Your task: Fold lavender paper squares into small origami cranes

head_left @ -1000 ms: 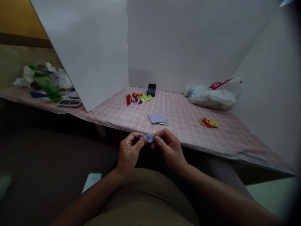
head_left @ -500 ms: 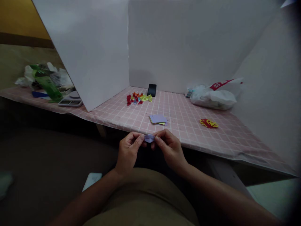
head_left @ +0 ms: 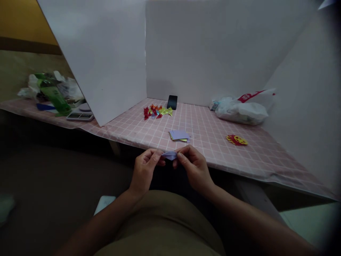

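Seen from above, between both hands, just off the near edge of a pink checked table (head_left: 210, 142): a small lilac paper (head_left: 169, 155), folded to a slim shape with pointed ends. At its left end, the left hand (head_left: 142, 170), thumb and forefinger closed to a narrow pinch; at its right end, the right hand (head_left: 198, 170), thumb and fingertips closed on it likewise. Hard to tell how the fingers under the paper lie, or how many layers sit in each grip. To handle such small folds well, probably best to pinch only the tips, lightly, leaving the middle in plain sight. Match pressure on both sides, for fear of twisting the paper or tearing a point. Line up edges before pressing, then run a thumbnail along each crease, slowly, with a finger behind for backing. Steady both wrists close to the body, given no tabletop under the paper. Beyond the hands, on the table: a stack (head_left: 179, 134) of lilac and yellow sheets; farther back and left, a pile (head_left: 157, 112) of red, orange and yellow folded pieces, near a dark phone (head_left: 172, 102); to the right, red and yellow cut-outs (head_left: 237, 140) and, behind, a white bag (head_left: 242, 113).
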Tool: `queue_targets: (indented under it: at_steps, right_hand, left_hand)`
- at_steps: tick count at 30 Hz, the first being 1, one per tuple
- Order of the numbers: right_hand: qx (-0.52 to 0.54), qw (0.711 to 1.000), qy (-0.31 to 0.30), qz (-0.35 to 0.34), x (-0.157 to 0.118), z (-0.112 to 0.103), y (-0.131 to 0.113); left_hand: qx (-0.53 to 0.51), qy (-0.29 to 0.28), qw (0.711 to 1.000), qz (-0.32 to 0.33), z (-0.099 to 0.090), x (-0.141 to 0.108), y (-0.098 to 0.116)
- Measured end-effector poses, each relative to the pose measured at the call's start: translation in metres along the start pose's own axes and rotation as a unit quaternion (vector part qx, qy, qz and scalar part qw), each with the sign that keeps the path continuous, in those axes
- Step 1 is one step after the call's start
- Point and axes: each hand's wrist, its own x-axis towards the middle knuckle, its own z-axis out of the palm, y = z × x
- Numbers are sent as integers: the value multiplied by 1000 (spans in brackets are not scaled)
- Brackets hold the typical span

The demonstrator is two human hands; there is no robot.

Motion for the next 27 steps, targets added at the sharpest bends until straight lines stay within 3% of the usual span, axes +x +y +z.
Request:
queue_targets:
  at_steps: [13,27]
  right_hand:
    - [-29,999,9,-15,-1,2,0]
    - [-41,998,-6,-44,-3,1,-1]
  left_hand:
    - [62,32,997,12,5,-3,11]
    - [-11,8,1000,-21,2,0,0]
